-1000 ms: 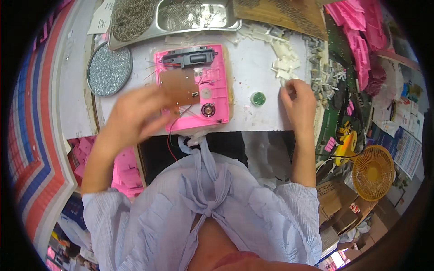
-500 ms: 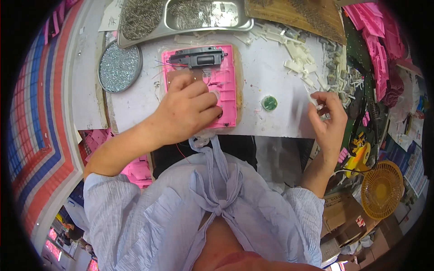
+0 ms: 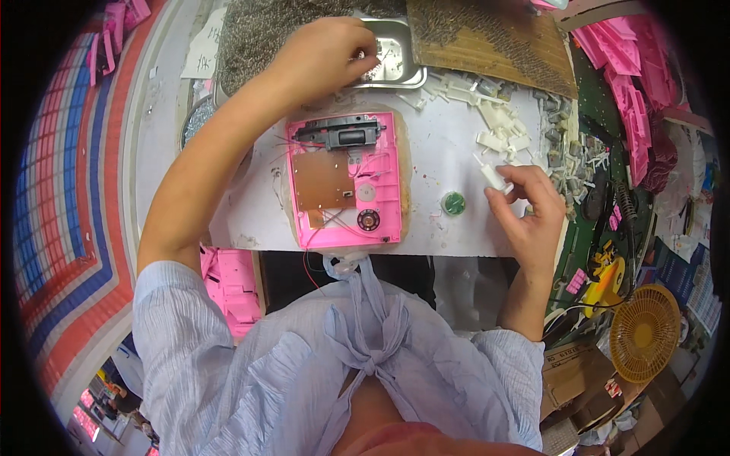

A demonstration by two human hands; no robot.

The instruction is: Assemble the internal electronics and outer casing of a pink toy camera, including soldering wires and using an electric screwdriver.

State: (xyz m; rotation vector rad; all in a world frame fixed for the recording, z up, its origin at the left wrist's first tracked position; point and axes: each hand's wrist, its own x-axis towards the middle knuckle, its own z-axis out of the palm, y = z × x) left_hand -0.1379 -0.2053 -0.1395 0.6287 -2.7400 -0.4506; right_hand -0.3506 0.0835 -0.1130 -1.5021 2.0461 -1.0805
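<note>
A pink plastic housing point(image 3: 384, 190) lies open on the white bench, with a brown circuit board point(image 3: 323, 181), a black module point(image 3: 340, 134), a small speaker and red wires inside. My left hand point(image 3: 328, 52) reaches over the metal tray point(image 3: 403, 72) at the back, fingers pinched among the small metal parts; what it holds is hidden. To the right of the housing, my right hand point(image 3: 528, 205) grips a small white plastic part point(image 3: 494, 175). A green round piece point(image 3: 453, 203) lies between the housing and that hand.
Loose white plastic parts point(image 3: 498, 125) are scattered at the back right. A brown board point(image 3: 487, 38) covered with screws lies behind them. Pink housings point(image 3: 635, 91) are piled at right, and more point(image 3: 232, 281) sit below the bench at left. A yellow fan point(image 3: 645, 333) stands lower right.
My left hand left the pink housing and reached back to the metal tray. My right hand moved toward the housing and now holds a white part.
</note>
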